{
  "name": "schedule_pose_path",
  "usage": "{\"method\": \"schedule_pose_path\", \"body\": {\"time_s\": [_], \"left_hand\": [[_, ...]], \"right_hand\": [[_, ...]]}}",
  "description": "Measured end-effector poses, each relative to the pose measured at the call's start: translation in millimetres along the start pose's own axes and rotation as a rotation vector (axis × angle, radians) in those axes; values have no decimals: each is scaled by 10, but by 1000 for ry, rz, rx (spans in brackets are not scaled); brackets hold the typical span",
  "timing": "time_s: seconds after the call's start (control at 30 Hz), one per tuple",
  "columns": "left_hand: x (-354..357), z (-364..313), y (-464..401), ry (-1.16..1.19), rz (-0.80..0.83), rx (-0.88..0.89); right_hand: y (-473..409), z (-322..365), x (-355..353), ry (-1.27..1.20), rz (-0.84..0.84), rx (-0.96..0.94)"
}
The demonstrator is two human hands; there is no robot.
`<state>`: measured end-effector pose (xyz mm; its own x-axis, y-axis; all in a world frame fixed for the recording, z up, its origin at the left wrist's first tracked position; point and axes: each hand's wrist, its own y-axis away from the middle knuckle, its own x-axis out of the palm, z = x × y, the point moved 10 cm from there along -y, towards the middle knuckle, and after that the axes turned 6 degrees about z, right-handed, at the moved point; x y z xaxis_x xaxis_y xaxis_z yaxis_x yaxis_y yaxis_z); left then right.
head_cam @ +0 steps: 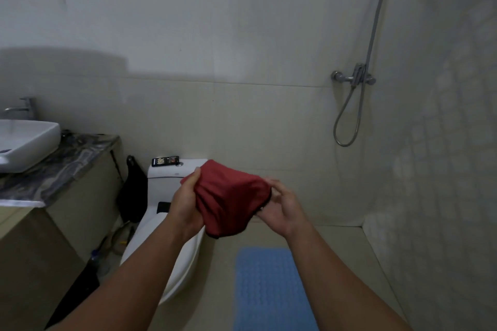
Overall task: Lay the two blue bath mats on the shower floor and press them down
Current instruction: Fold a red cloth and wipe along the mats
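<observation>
- Nearest the camera, two bare forearms reach forward into the bathroom, and a blue bath mat (274, 290) lies flat on the shower floor (349, 250) between them, its near end cut off by the frame's bottom edge.
- Only this one blue mat shows; where the second is, I cannot tell.
- At far left a white basin (27, 142) sits on a marbled surface (61, 166), and a white toilet (166, 223) stands to its right.
- The left hand (185, 207) has a closed grip on the left side of a red cloth (228, 196), fingers curled round bunched fabric.
- The right hand (282, 207) pinches the cloth's dark-trimmed right edge.
- A shower hose (347, 126) hangs on the far wall to the right.
- The mat looks like bumpy, flexible rubber: probably light and floppy, likely to sag if lifted from one point, so taking hold of two corners of a short edge seems best.
- Pressing with flat palms along its length should seat it.
</observation>
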<state>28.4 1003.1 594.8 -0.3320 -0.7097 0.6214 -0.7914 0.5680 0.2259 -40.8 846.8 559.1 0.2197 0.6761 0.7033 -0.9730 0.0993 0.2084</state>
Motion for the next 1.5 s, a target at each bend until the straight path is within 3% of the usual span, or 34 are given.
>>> {"method": "schedule_pose_path", "body": {"time_s": [0.1, 0.23, 0.3, 0.53, 0.77, 0.9, 1.0, 1.1, 1.23, 1.3, 1.33, 1.43, 1.5], "left_hand": [[-123, -108, 29, -52, 0, 10], [-442, -367, 90, -292, -144, 42], [-613, -484, 102, -350, -194, 51], [-752, -693, 132, -469, -235, 91], [-820, -926, 126, -675, -302, 156], [-770, -966, 79, -729, -200, 171], [-670, -1007, 60, -1069, -98, 194], [-671, -1026, 32, -1448, -135, 221], [-741, -1059, 71, -1657, -300, 301], [-825, -1100, 102, -1553, -430, 371], [-861, -1088, 103, -1357, -444, 374], [-639, -846, -13, -613, -255, 286], [-238, -713, -46, -505, -66, 213]], "right_hand": [[76, -31, 50, 309, -66, 20], [101, 228, 0, 313, -193, -73], [129, 395, 0, 466, -242, -73], [167, 577, 251, 641, -29, -24], [140, 710, 188, 895, -157, -76], [167, 739, 189, 1156, -155, -19], [104, 783, 157, 1406, -155, -8], [35, 846, 109, 1599, -224, -46], [67, 849, 275, 1577, -226, -181], [116, 767, 526, 1377, -126, -272], [125, 696, 659, 1283, -63, -284], [127, 426, 989, 1112, 122, -177], [160, 340, 1125, 1076, 221, -114]]}}
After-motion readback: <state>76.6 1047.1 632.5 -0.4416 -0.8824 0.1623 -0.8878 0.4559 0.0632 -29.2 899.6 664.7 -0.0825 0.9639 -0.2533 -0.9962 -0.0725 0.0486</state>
